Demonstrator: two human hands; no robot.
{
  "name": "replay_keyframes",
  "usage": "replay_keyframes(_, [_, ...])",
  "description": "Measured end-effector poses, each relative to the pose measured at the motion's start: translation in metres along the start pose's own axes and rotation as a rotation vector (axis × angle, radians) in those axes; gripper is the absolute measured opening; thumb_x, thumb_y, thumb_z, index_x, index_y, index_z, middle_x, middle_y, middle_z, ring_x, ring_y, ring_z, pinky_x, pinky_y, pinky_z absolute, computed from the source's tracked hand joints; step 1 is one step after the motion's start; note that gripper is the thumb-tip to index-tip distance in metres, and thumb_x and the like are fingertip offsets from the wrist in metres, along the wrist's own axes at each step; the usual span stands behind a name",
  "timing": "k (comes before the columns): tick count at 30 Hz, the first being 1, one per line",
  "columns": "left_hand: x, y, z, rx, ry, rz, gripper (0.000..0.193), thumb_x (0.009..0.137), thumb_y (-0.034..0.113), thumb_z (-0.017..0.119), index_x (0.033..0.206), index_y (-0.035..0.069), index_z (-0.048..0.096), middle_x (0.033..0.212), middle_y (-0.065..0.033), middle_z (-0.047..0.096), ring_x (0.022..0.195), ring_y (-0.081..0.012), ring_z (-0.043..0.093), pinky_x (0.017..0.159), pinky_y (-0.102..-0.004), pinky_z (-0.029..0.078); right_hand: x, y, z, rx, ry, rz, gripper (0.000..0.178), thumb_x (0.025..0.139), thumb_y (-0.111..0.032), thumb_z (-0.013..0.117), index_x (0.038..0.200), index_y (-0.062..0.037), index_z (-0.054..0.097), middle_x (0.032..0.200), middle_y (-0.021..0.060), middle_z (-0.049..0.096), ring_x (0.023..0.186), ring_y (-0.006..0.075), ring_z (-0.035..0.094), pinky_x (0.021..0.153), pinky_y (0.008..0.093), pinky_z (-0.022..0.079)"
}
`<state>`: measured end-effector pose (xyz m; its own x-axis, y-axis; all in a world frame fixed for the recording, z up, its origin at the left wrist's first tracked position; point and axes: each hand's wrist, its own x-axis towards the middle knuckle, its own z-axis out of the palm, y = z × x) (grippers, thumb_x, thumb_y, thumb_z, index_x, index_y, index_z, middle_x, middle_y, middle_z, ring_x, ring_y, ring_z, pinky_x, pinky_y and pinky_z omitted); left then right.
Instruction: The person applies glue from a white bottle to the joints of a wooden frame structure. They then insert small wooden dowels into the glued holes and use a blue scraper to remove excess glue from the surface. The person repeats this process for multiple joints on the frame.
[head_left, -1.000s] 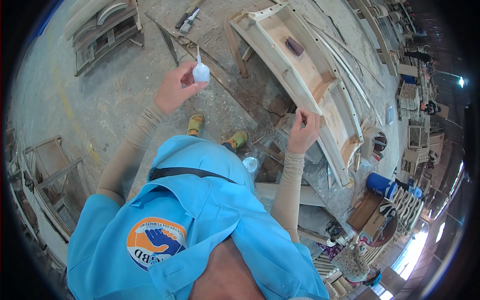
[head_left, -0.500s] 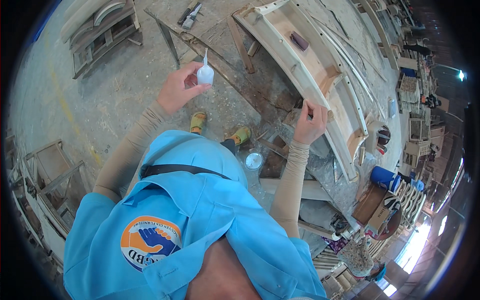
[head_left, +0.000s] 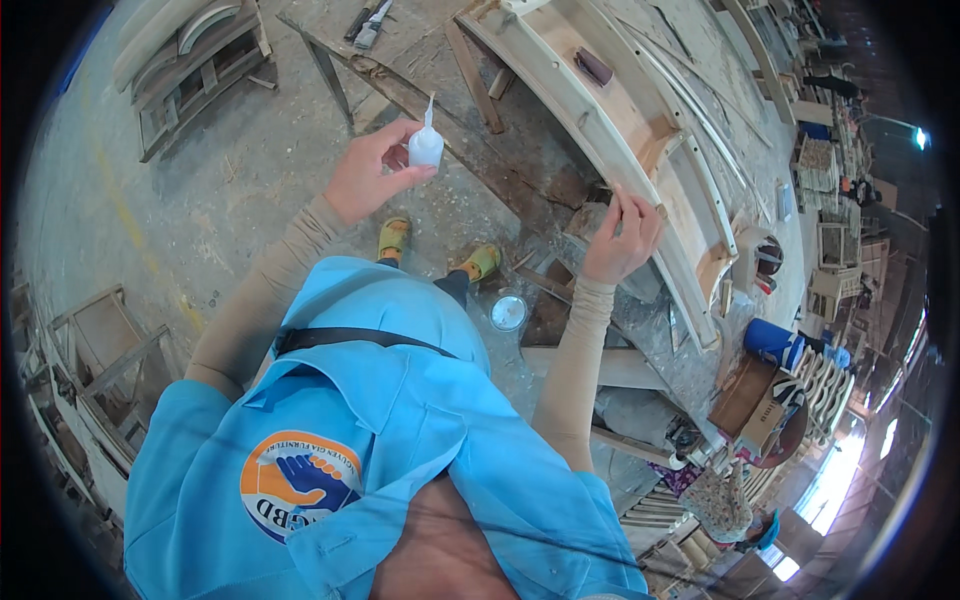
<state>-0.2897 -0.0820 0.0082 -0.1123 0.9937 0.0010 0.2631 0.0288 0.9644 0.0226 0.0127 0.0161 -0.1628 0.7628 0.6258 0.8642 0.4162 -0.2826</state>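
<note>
A small translucent white bottle (head_left: 426, 150) with a thin pointed nozzle is upright in my left hand (head_left: 368, 174), gripped between thumb and fingers in front of me. To the right stands a long curved wooden frame (head_left: 588, 112) with raised rails and a recessed panel. Against its near rail is my right hand (head_left: 622, 243), thumb and fingertips drawn together at the wood's edge. Whatever may be between those fingertips is too small to make out. A dark brown folded piece (head_left: 593, 67) lies on the frame's panel.
Worn boards support the frame, and a brush-like tool (head_left: 373, 25) lies at the far end. A round tin (head_left: 508, 313) sits near my feet. Stacked wooden furniture parts (head_left: 200, 75) stand far left; a blue container (head_left: 772, 342) and a cardboard box (head_left: 768, 420) are at right.
My left hand and the bottle have moved slightly right. My right hand stays at the rail, with its fingers shifted a little. The view has shifted slightly.
</note>
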Motion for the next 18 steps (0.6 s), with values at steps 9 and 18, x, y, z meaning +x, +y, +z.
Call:
replay_keyframes(9, [-0.004,-0.004,-0.004,-0.042,0.036,-0.002,0.042,0.081,0.016,0.073,0.117,0.002,0.056,0.095,-0.0056,0.066,0.075,-0.0104,0.061,0.071,-0.0252,0.050,-0.041,-0.003,0.018,-0.424,-0.261,0.018,0.073,0.086,-0.030,0.064,0.149,-0.0278,0.028,0.157,0.0074,0.015,0.144,0.0382,0.009,0.110,0.0643,0.007])
replay_keyframes(18, [-0.004,-0.004,0.004,-0.177,0.007,-0.022,0.042,0.086,0.018,0.069,0.120,0.000,0.052,0.099,-0.0077,0.065,0.088,-0.0121,0.063,0.079,-0.0267,0.050,-0.031,-0.016,0.020,-0.391,-0.234,-0.014,0.074,0.085,-0.028,0.064,0.149,-0.0332,0.027,0.158,0.0092,0.011,0.143,0.0417,0.008,0.110,0.0654,0.006])
